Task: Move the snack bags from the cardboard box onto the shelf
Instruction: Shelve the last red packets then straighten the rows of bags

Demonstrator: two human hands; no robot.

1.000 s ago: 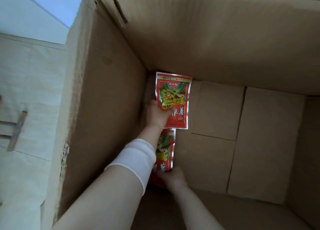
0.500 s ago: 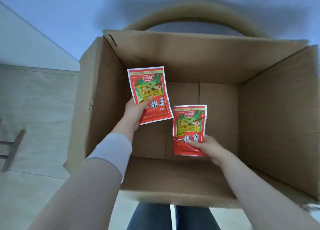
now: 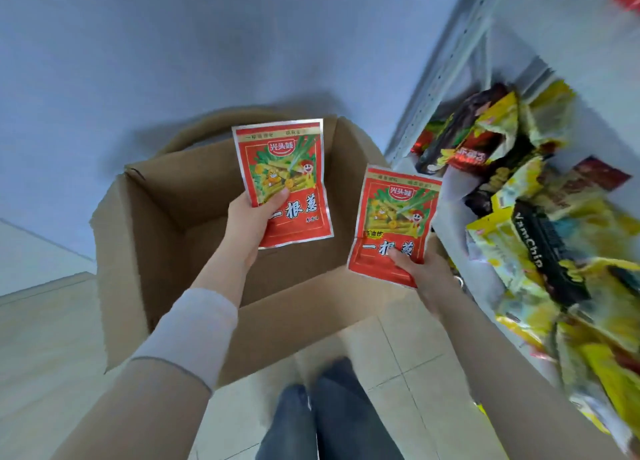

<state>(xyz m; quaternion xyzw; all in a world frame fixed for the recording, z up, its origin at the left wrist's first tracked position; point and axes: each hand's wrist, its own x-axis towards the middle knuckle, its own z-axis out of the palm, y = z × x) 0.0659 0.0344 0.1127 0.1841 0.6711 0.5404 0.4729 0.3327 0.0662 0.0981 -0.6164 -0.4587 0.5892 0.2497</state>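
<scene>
Bags were out of the cardboard box (image 3: 166, 237) and on their way to the shelf (image 3: 450, 54). The left hand (image 3: 247, 225) pinched one red snack bag (image 3: 282, 182) by its lower left corner, thumb on the front, above the open box. The right hand (image 3: 420, 274) pinched a second red bag (image 3: 391, 224) by its bottom edge, past the box's right edge, near the shelf's front edge. Next, I think, each bag needed a free spot among the yellow packets (image 3: 540, 251) before the fingers let go.
</scene>
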